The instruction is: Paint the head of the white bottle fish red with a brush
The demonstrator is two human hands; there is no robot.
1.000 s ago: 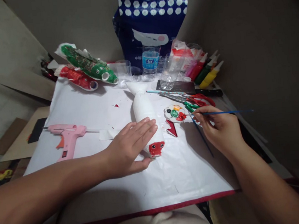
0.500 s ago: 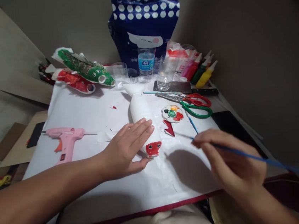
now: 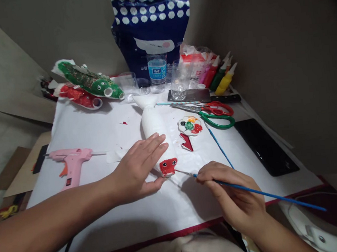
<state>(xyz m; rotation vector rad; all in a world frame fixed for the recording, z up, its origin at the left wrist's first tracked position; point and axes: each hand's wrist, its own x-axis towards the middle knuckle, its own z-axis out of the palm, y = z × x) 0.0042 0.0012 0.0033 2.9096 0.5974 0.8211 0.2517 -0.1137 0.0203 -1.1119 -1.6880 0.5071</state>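
Note:
A white fish model lies on the table with its tail pointing away from me. Its near end has a red painted face with two dark eyes. Across its body rests my left hand, fingers over the top and thumb by the near end, holding it. My right hand pinches a blue paintbrush, whose tip touches or nearly touches the right edge of the red face. Beyond the brush is a flower-shaped palette with several paint colours, and a red cut scrap lies just below it.
A pink glue gun lies at left. Green and red painted fish sit at back left. Cups, a bottle and a blue bag stand behind. Scissors, a cleaver, another brush and a black phone lie right.
My right hand has moved left, bringing the brush tip from beside the red scrap to the red face. My left hand stays on the fish. The view has shifted slightly.

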